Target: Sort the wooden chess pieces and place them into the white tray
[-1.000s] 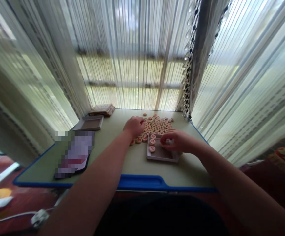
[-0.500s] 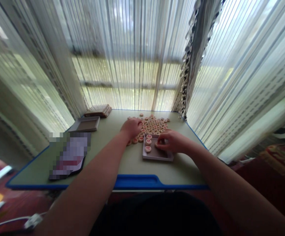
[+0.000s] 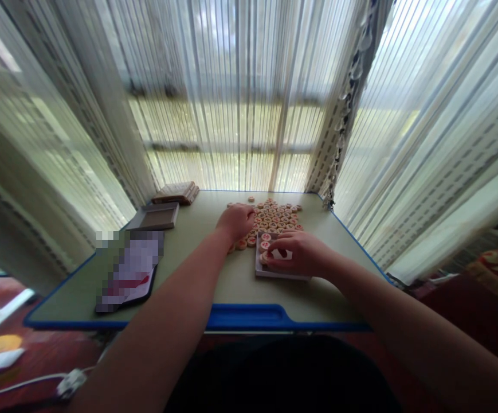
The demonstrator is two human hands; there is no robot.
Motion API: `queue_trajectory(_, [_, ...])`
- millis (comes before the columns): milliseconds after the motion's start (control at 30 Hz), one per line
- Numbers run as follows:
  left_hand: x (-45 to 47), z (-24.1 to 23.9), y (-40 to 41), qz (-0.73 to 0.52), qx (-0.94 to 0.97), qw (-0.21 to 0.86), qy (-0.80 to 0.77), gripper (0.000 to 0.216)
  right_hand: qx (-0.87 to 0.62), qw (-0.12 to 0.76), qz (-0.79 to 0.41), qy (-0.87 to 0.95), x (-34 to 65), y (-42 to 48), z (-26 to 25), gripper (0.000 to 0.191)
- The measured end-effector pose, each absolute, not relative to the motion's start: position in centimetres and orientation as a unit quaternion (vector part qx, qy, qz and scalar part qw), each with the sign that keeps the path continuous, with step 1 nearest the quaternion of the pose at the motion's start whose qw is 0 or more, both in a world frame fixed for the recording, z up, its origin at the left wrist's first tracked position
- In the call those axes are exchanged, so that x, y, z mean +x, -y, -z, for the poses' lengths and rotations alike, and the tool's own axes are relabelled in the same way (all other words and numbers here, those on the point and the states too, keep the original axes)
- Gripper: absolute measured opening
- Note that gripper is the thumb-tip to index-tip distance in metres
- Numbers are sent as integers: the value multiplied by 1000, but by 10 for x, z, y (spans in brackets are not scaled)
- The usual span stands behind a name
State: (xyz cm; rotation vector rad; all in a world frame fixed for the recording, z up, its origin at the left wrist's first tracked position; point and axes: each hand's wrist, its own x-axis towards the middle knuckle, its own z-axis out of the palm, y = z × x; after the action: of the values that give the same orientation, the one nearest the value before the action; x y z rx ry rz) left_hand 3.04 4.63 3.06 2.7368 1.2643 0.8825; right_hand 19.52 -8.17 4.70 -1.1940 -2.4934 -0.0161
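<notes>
A shallow box (image 3: pixel 281 276) stands near the middle of the table, with round Chinese chess pieces (image 3: pixel 266 237) in a column along its left side. My right hand (image 3: pixel 304 252) reaches over the box, thumb and fingers pinched on a chess piece (image 3: pixel 263 258) at the near end of that column. Fingers curled, my left hand (image 3: pixel 236 221) rests at the left edge of a spread of similar pieces (image 3: pixel 277 217); what it holds, if anything, is hidden. My right hand covers much of the box's inside.
On the left of the green table (image 3: pixel 188 252) lie the other box half (image 3: pixel 158 217), a folded board-like stack (image 3: pixel 176 192) and a phone-like device (image 3: pixel 132 269), partly pixelated. A blue tray edge (image 3: pixel 246 316) runs along the front. Curtains (image 3: pixel 231 115) hang behind.
My right hand has moved left inside the box, from its middle to the nearest piece of the left column. My left hand stays by the spread of pieces. The view has shifted slightly.
</notes>
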Motion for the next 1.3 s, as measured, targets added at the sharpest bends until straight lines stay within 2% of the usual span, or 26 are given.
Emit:
queue_trajectory(333, [31,-33,-46,-269,874,-18,-403,26,-398,177,22,900,193,82,-44,30])
queue_trajectory(667, [31,-36,-42,-263,880,-81,-387,29,-393,220,25,893,197,76,-35,26])
queue_trajectory(1300, [30,-36,-45,-284,868,-67,-402,26,-407,210,30,888,193,77,-38,25])
